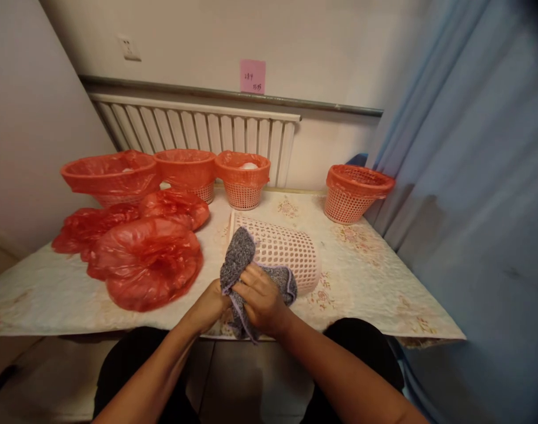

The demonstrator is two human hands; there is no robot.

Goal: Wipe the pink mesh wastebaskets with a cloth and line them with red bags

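A pale pink perforated plastic basket (291, 247) lies on its side on the table, its rim toward the left and its base to the right. My right hand (262, 300) is closed on a dark grey cleaning cloth (238, 253) with a purple edge. The cloth is bunched over the near part of the basket's rim and side, and one end hangs down near the table's front edge. My left hand (213, 303) is at the left of the cloth, close to the basket's rim. Its fingers are hidden behind the cloth, so what they grip does not show.
Crumpled red plastic bags (149, 265) lie on the left of the table. Behind them stand a wide basket (110, 171), a second basket (185, 168) and a third (242, 191), all with red liners. Another lined basket (348, 203) stands back right, beside a blue curtain (463, 176).
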